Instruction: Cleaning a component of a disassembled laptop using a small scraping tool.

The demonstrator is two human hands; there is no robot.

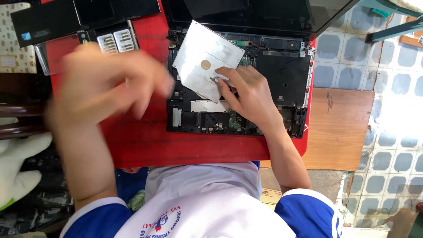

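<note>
An opened black laptop base [286, 75] lies on a red table [185, 147], its inner parts exposed. A flat silver metal plate [205, 59] rests tilted on the base's left half. My right hand [246, 94] presses down on the plate's lower right edge, fingers on a small metal bit there. Raised over the table's left side, my left hand [103, 86] is blurred by motion; its fingers look loosely spread and nothing shows in them.
A small clear box of screws or bits [115, 42] sits at the table's back left, beside black laptop panels [79, 15]. The laptop's dark lid [251, 15] stands at the back. A wooden board [337, 128] lies right of the table over tiled floor.
</note>
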